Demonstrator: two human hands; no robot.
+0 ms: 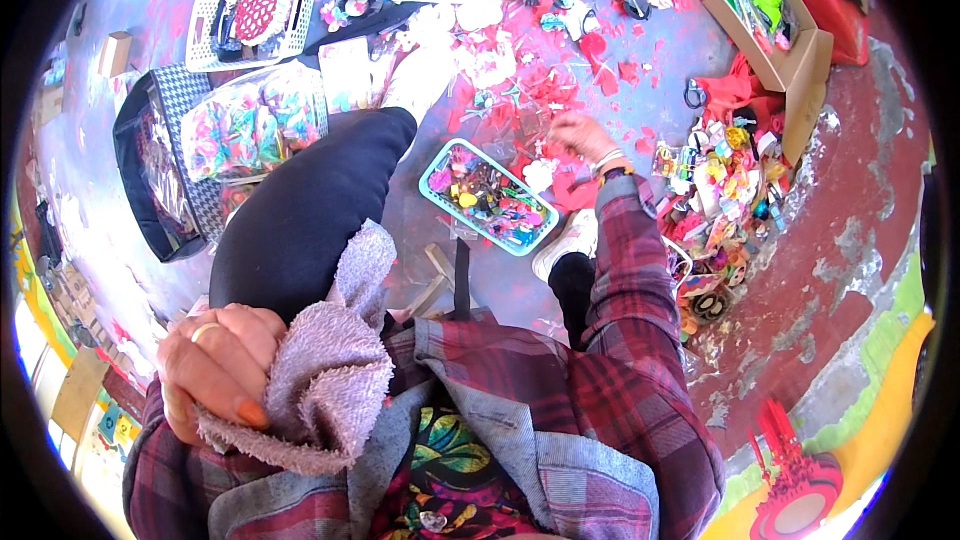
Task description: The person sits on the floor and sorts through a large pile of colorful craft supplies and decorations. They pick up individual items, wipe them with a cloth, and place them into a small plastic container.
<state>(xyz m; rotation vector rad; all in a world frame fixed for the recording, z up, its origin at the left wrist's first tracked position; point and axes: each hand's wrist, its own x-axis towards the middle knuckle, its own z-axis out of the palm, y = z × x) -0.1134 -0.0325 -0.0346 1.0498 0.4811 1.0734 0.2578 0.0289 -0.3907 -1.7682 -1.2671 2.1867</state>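
My left hand (225, 365) is closed round a crumpled greyish-lilac towel (325, 380) that rests over my lap and bent left leg. My right hand (585, 137) reaches out low over scattered red scraps (545, 90), its fingers loosely bent and apart; nothing can be made out in them. Between my feet sits a light-blue plastic basket (550, 225) holding small mixed pieces in black, yellow, pink and blue. A white fluffy bit (539, 175) lies by its right end, close below my right hand.
At right, a heap of colourful odds and ends (715, 200) spreads below an open cardboard box (805, 90). Leftward stand a white basket (200, 35), a clear bag of bright pieces (255, 120) and a black fabric box (150, 180). More clutter covers the far floor.
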